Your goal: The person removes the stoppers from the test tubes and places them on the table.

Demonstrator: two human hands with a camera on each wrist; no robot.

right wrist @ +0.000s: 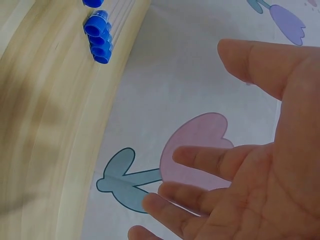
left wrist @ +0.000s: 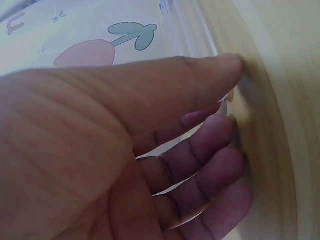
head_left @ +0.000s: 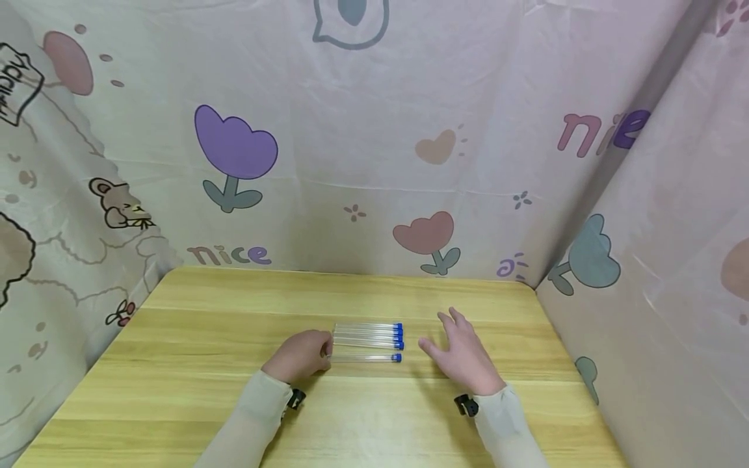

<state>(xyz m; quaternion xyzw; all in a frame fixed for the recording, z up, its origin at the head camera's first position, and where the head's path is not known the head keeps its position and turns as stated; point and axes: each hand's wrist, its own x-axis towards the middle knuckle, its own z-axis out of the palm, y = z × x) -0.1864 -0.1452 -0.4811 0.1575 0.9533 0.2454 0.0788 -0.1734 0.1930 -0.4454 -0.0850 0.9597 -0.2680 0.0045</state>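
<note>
Clear tubes (head_left: pixel 365 335), lying flat on the middle of the wooden surface (head_left: pixel 175 364), and here's the whole scene! Printed fabric (head_left: pixel 351 84) walls in the back and both sides, a purple flower (head_left: pixel 240 146) and a smaller pink flower (head_left: pixel 427 234) across the back. Down to the surface, pale wood grain, and in from the near edge come two light sleeves (head_left: pixel 246 416), a black device (head_left: pixel 296 398) at each wrist. Now the hands: the right hand (head_left: pixel 465 357) is free and holding nothing, fingers spread, well clear of the tubes on their right side! Over on the other side, the left hand (head_left: pixel 300 354) curls in at the plain ends, thumb and fingers about the end of the near tube (head_left: pixel 363 357); whether it pinches that tube, I cannot tell. The other tubes sit side by side just beyond, a small gap between, and smallest of all, the blue caps (head_left: pixel 399 337), every one facing right
</note>
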